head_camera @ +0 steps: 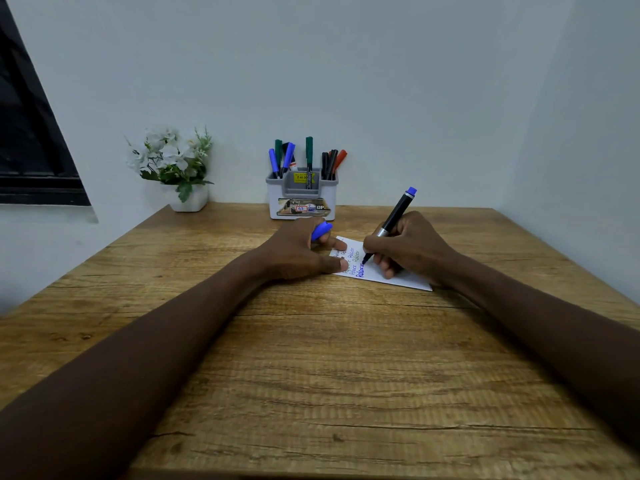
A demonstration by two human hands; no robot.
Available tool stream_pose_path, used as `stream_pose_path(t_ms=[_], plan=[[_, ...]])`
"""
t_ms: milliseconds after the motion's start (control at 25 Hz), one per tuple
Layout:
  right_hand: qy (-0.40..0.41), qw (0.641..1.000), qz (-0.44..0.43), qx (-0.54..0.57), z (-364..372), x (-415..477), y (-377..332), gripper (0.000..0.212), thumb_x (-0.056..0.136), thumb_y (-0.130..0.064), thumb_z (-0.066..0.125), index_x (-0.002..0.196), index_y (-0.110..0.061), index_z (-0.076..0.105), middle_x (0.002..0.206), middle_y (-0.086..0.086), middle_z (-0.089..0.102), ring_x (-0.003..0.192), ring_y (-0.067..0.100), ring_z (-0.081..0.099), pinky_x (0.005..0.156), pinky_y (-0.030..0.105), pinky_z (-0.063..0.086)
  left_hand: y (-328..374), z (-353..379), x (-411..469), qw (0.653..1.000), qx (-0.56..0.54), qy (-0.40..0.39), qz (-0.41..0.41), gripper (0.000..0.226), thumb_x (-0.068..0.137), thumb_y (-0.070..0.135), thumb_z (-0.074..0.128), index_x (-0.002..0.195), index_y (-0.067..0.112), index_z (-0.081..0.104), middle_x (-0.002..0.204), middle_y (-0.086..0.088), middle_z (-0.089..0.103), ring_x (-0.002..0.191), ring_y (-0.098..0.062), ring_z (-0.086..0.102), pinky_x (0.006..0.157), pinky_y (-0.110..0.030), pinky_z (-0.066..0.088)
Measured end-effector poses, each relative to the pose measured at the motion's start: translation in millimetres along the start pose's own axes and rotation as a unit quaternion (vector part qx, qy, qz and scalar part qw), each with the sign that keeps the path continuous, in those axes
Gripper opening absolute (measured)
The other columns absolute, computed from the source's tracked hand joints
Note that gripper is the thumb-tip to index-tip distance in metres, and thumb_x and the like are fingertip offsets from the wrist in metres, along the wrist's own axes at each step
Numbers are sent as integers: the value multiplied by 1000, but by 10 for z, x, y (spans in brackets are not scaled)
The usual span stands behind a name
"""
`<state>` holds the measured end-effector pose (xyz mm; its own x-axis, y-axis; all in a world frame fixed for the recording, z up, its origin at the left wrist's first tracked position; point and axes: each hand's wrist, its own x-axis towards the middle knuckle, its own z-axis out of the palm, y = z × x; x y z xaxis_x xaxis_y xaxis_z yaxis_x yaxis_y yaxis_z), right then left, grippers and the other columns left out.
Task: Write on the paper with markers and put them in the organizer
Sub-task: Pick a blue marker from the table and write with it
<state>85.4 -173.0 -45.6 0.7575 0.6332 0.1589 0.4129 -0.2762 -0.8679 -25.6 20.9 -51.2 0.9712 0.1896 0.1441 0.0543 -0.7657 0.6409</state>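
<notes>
Right hand (408, 245) grips a marker (394, 216), tip on the paper (398, 278). Left hand (294, 254) curls round its cap (322, 231), fingertips pinning the paper. Behind them stands the organizer (302, 202); flowers (171, 161) far left on the table (311, 375).

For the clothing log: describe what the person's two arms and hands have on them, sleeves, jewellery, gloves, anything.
Nothing worn shows. The left hand and right hand are bare: no gloves, rings or bandages visible. The left forearm and right forearm are uncovered to the picture's edge, with no sleeve, cuff, watch or bracelet in view.
</notes>
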Motion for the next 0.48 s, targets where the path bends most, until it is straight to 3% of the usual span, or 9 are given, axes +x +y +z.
stream_pose_path(t_ms=[80, 200, 360, 480], plan=[[22, 1000, -10, 6, 4, 0, 8, 21, 85, -10, 74, 81, 11, 72, 62, 15, 70, 46, 22, 61, 48, 28, 52, 56, -9, -37, 1000, 0, -2, 6, 30, 81, 38, 82, 89, 43, 54, 101, 32, 57, 107, -7, 53, 100, -29, 37], [26, 999, -20, -4, 15, -3, 3, 20, 84, -10, 74, 80, 9, 72, 61, 13, 69, 46, 21, 60, 46, 28, 51, 108, -25, -71, 1000, 0, -8, -2, 32, 83, 37, 80, 86, 45, 49, 95, 32, 48, 103, -5, 48, 98, -26, 34], [12, 1000, -19, -17, 21, -13, -14, 16, 84, -8, 74, 80, 7, 73, 59, 12, 68, 48, 20, 60, 46, 27, 53, 134, -32, -90, 1000, 13, -2, -2, 31, 83, 38, 80, 88, 48, 52, 129, 11, 58, 128, -17, 47, 110, -32, 34], [11, 1000, -23, -17, 24, -9, -4, 15, 84, -9, 74, 79, 5, 73, 60, 12, 69, 49, 22, 61, 47, 28, 53, 135, -35, -97, 1000, 9, 0, -3, 32, 83, 38, 81, 92, 47, 51, 109, 26, 53, 120, -12, 47, 106, -29, 35]])
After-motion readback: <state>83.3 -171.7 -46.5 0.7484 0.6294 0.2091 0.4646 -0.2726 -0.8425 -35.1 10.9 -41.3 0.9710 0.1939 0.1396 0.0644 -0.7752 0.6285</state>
